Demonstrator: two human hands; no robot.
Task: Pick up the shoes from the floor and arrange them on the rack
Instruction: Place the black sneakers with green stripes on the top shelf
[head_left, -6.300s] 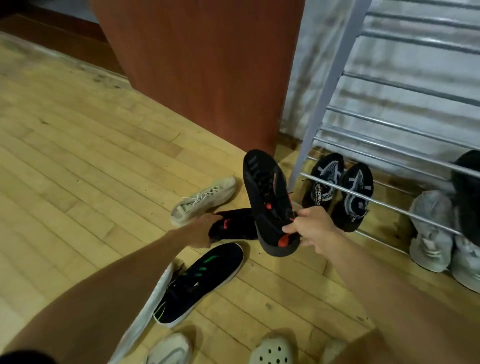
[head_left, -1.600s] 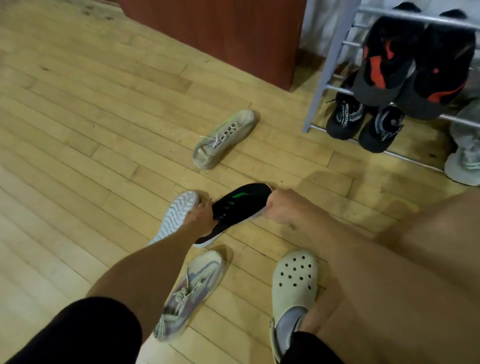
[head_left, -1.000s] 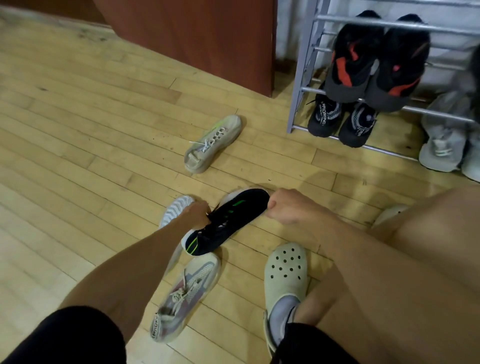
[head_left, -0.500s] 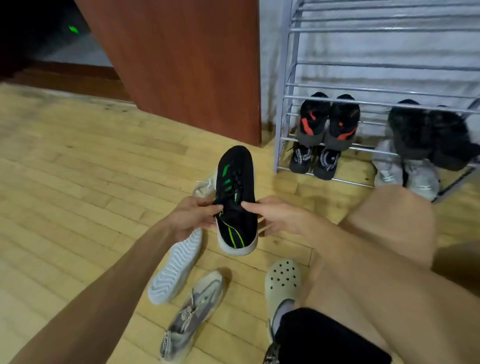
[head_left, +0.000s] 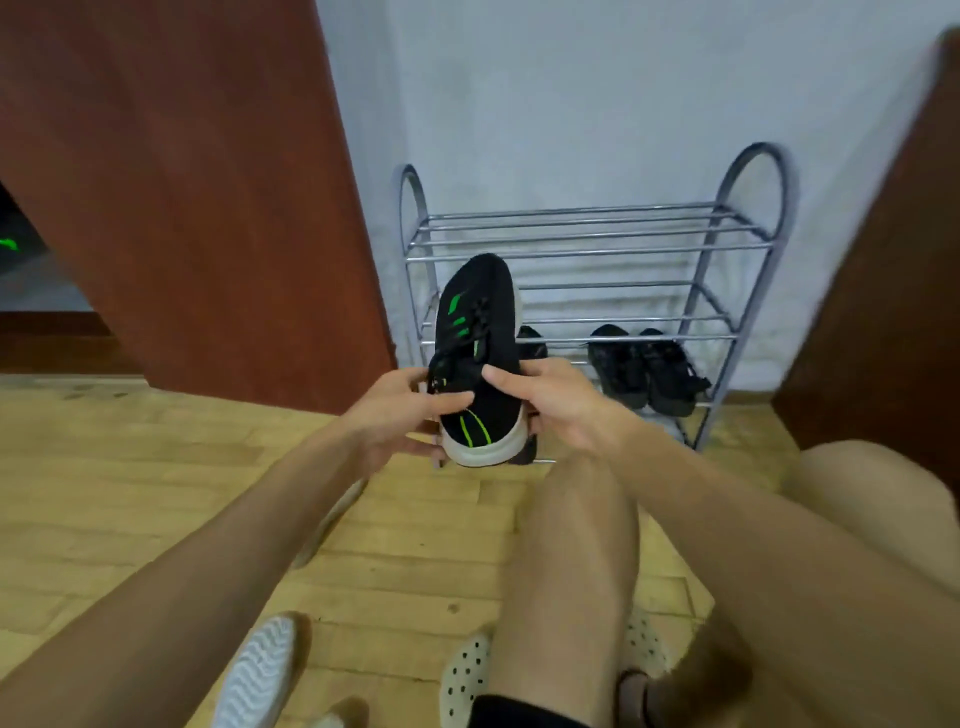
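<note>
A black shoe with green stripes and a white sole (head_left: 480, 332) is held up in the air, toe pointing away, in front of the metal shoe rack (head_left: 592, 239). My left hand (head_left: 400, 415) grips its left side near the heel. My right hand (head_left: 545, 397) holds its right side, thumb over the top. A pair of black shoes (head_left: 644, 371) sits on a lower shelf at the right. Another dark shoe (head_left: 531, 343) peeks out behind the held one. A white-soled shoe (head_left: 260, 675) lies sole-up on the floor at the bottom left.
A red-brown wooden panel (head_left: 197, 208) stands left of the rack and another (head_left: 893, 312) at the right. My bare knees and pale clogs (head_left: 465, 675) fill the lower right. The rack's top two shelves hold nothing. The floor is light wood.
My view has tilted up, so the whole rack now shows. Both hands have lifted the green-striped shoe higher and closer to the rack.
</note>
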